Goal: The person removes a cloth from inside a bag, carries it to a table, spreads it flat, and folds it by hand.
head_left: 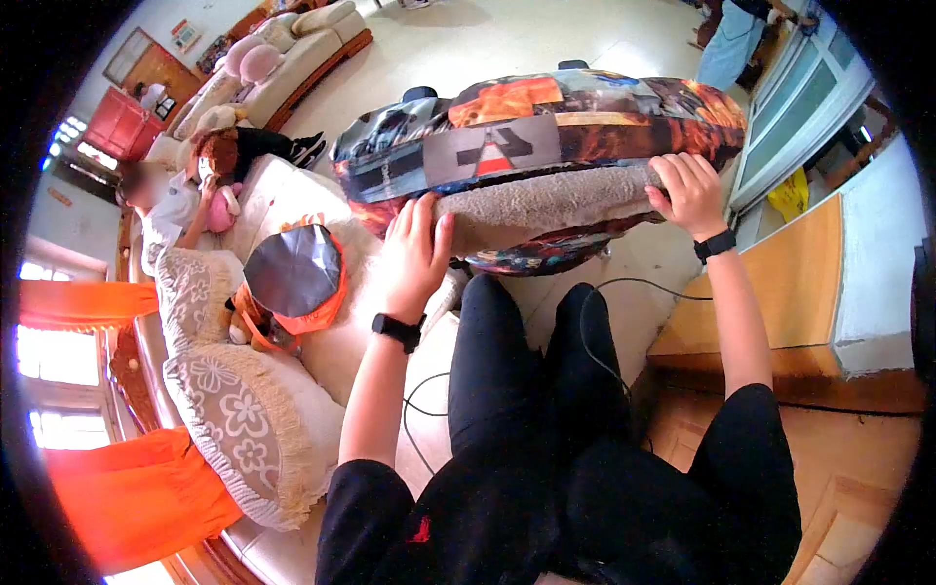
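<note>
A large, bulky thing in a colourful printed fabric cover (507,146) stands in front of my knees. A fleecy beige strip (556,205) runs along its near side, and dark rounded knobs (419,95) stick out at its far edge. My left hand (417,249) is closed on the left end of the strip, thumb toward me. At the right end, my right hand (690,192) has its fingers curled over the upper edge and its thumb below. What lies under the cover is hidden.
An orange bag with a dark top (292,273) and patterned cushions (239,419) lie on the sofa at left. Beyond them sits a person (175,210) with a pink toy. A wooden step (751,292) is at right. A thin cable (634,283) crosses my legs.
</note>
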`<state>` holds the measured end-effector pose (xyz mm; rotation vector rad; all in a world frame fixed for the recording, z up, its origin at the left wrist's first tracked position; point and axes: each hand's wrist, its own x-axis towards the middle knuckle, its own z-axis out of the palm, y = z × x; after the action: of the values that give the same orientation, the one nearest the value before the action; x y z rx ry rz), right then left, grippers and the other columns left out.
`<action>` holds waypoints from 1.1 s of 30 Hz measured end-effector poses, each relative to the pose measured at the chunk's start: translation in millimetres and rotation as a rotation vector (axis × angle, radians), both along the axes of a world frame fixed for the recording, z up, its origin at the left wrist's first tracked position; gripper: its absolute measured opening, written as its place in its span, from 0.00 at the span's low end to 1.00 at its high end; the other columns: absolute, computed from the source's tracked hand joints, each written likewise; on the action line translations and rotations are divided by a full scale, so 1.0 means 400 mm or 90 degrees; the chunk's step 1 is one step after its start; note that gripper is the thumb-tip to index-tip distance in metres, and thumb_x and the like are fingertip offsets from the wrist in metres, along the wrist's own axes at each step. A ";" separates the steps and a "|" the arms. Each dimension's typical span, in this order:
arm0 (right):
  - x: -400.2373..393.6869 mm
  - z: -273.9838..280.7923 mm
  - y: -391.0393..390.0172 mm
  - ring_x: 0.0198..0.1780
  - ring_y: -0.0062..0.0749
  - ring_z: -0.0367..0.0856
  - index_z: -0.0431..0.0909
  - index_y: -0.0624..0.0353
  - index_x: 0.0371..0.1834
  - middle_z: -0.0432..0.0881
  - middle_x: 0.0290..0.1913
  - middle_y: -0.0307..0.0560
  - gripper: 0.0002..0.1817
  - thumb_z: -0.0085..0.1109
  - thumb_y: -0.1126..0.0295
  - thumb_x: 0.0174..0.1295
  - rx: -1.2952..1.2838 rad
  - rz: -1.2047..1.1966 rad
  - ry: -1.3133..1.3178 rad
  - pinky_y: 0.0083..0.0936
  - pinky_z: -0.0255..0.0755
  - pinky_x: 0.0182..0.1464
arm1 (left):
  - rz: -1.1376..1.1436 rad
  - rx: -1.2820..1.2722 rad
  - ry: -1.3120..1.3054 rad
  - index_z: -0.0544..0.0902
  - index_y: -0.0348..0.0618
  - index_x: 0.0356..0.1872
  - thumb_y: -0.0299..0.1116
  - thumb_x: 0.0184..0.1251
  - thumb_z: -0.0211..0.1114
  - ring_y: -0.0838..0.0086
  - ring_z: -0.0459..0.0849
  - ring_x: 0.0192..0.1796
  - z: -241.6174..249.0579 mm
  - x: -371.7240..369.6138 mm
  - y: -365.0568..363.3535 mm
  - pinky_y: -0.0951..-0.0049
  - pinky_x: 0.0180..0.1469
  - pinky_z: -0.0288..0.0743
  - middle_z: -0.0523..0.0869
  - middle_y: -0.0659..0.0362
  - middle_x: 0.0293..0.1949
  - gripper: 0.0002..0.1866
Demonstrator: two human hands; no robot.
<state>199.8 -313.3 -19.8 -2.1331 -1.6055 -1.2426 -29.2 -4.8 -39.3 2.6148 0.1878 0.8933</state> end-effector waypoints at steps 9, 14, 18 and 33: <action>0.035 -0.010 -0.034 0.34 0.37 0.75 0.74 0.56 0.36 0.77 0.31 0.43 0.13 0.51 0.58 0.60 0.033 -0.011 -0.006 0.31 0.67 0.39 | 0.065 0.180 -0.037 0.77 0.37 0.44 0.36 0.66 0.53 0.55 0.76 0.48 0.065 -0.004 -0.050 0.61 0.53 0.66 0.80 0.51 0.44 0.14; 0.017 -0.079 0.040 0.29 0.41 0.77 0.75 0.57 0.19 0.79 0.24 0.43 0.11 0.47 0.71 0.58 0.412 -0.062 0.227 0.32 0.68 0.36 | 0.045 0.208 0.017 0.77 0.37 0.33 0.44 0.64 0.55 0.59 0.78 0.37 0.085 0.080 -0.135 0.62 0.41 0.70 0.79 0.51 0.31 0.17; -0.002 -0.046 0.036 0.25 0.49 0.76 0.73 0.62 0.20 0.75 0.22 0.54 0.13 0.49 0.66 0.59 0.384 -0.100 0.392 0.35 0.67 0.27 | 0.094 0.241 -0.013 0.76 0.41 0.17 0.51 0.62 0.55 0.59 0.80 0.23 0.072 0.142 -0.150 0.62 0.27 0.72 0.78 0.52 0.18 0.24; -0.024 -0.139 0.060 0.47 0.44 0.71 0.76 0.58 0.37 0.76 0.41 0.48 0.12 0.41 0.69 0.64 0.506 -0.104 0.220 0.38 0.61 0.54 | 0.118 0.259 -0.120 0.77 0.39 0.49 0.36 0.61 0.55 0.58 0.75 0.51 -0.007 0.099 -0.167 0.56 0.58 0.63 0.78 0.52 0.47 0.17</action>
<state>190.1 -289.2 -75.5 -1.8198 -0.6400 -1.1905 10.2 -71.6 -42.3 2.8897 0.2201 1.3598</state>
